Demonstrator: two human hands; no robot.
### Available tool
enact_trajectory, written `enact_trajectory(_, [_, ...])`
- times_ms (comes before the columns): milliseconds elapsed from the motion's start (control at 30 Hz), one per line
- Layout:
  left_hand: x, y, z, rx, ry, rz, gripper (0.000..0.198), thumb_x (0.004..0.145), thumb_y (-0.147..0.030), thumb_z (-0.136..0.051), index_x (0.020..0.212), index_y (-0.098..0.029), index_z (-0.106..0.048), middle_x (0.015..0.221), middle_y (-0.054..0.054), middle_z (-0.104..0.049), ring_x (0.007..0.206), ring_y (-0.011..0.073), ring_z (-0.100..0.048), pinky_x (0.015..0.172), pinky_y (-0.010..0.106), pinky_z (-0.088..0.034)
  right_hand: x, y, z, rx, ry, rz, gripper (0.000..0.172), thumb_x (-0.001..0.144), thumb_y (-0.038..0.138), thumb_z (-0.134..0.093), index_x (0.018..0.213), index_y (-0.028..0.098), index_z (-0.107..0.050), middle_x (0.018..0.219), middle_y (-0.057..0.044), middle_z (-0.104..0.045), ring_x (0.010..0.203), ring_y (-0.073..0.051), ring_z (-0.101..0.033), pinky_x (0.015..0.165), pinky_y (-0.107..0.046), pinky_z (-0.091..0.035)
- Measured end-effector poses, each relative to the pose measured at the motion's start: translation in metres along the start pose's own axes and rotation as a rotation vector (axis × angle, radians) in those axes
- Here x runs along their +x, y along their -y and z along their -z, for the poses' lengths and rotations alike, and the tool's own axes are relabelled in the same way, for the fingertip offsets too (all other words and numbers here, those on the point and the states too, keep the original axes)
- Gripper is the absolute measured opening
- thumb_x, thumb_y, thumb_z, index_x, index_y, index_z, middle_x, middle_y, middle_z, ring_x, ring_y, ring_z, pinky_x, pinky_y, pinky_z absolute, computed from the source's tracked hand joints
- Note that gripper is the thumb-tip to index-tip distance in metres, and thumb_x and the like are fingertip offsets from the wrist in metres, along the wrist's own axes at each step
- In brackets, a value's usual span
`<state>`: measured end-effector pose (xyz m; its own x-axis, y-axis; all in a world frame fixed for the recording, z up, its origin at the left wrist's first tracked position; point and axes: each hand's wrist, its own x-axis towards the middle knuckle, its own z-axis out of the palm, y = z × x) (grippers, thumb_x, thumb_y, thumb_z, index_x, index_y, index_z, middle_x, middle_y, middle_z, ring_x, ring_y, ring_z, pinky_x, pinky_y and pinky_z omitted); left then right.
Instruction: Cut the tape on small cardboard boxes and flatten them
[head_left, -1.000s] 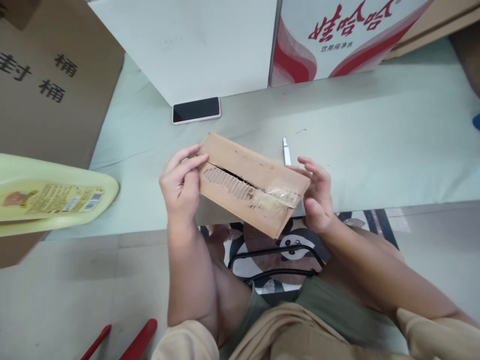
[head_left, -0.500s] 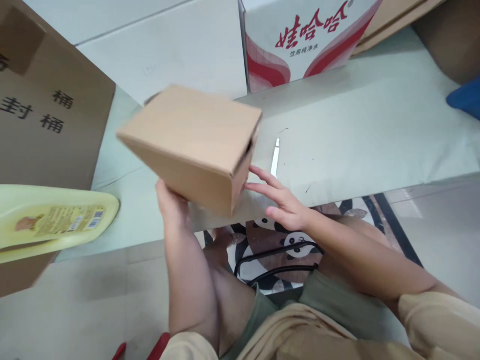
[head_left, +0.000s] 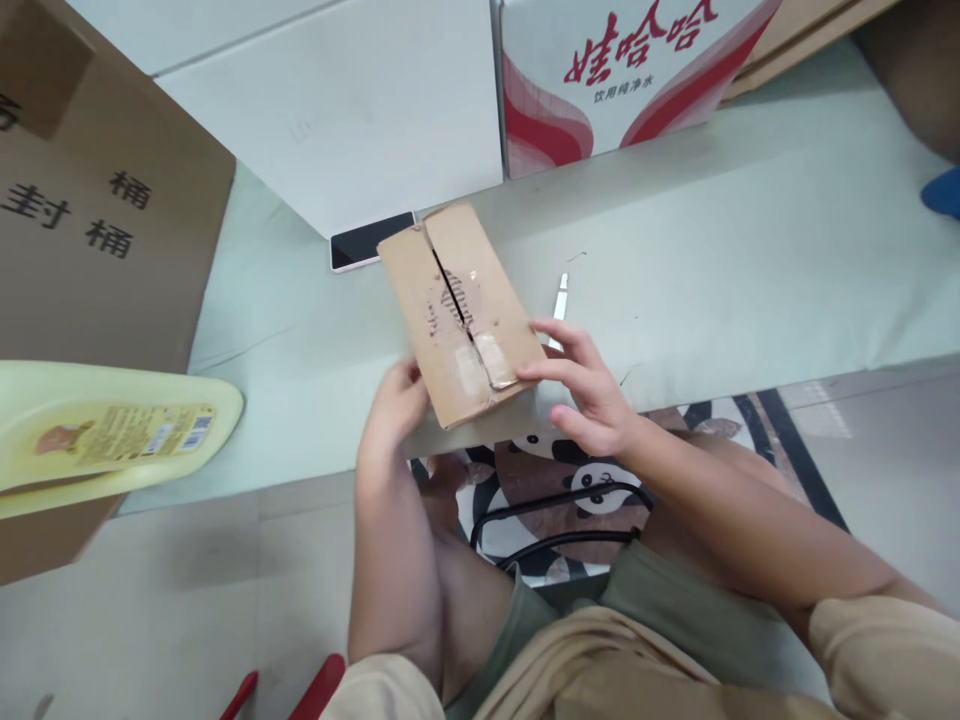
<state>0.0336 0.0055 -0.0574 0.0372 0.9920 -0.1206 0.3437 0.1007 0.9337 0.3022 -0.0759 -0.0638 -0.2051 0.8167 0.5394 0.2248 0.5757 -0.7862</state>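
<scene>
A small brown cardboard box point(head_left: 469, 310) is tilted above the pale green table cover, its seamed face turned up toward me. Dark printing and clear tape mark that face, and a narrow black gap runs along the seam. My left hand point(head_left: 397, 400) grips the box at its lower left side, with some fingers hidden behind it. At the right lower corner, my right hand point(head_left: 592, 395) rests fingertips on the box, fingers spread. Just beyond those fingers lies a slim white-and-silver tool point(head_left: 561, 300), its near end partly covered. A dark-screened phone point(head_left: 367, 242) lies behind the box.
White cartons point(head_left: 360, 110) and a red-and-white carton point(head_left: 630, 100) line the back. A large brown carton point(head_left: 97, 260) and a yellow bottle point(head_left: 120, 435) stand at left. Something blue point(head_left: 943, 192) shows at far right. The table's front edge runs above my knees.
The box has turned so its taped, printed seam now faces up, and it has come lower and to the right. The phone behind it has come into view.
</scene>
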Motion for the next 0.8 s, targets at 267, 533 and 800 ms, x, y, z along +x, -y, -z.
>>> enact_trajectory(267, [0.006,-0.003,-0.009,-0.023,-0.007,-0.562,0.059,0.087,-0.076,-0.062,0.128,-0.034,-0.069,0.165,0.006,-0.043,0.159,0.0355,-0.035,0.13,0.054,-0.033,0.001,-0.004,0.006,-0.104,-0.13,-0.128,0.044,0.104,0.044,-0.041,0.142,0.027,-0.057,0.134,-0.013,-0.066,0.122,-0.028,-0.065,0.1,-0.047,-0.057])
enact_trajectory(533, [0.005,0.005,-0.018,-0.082,-0.012,-0.553,0.057,0.091,-0.075,-0.056,0.13,-0.035,-0.066,0.153,0.006,-0.052,0.147,0.0336,-0.049,0.127,0.054,-0.038,0.019,-0.016,0.014,-0.836,0.326,-0.672,0.042,0.099,0.044,-0.045,0.12,0.018,-0.071,0.097,-0.014,-0.068,0.091,-0.031,-0.061,0.071,-0.039,-0.041])
enact_trajectory(800, [0.0,-0.001,-0.012,0.052,-0.054,-0.622,0.061,0.089,-0.077,-0.058,0.133,-0.035,-0.066,0.167,0.005,-0.038,0.161,0.037,-0.029,0.133,0.058,-0.025,0.019,-0.011,0.027,-0.614,0.081,-0.811,0.034,0.089,0.024,-0.048,0.118,0.022,-0.066,0.071,-0.002,-0.064,0.063,-0.019,-0.052,0.064,-0.033,-0.036])
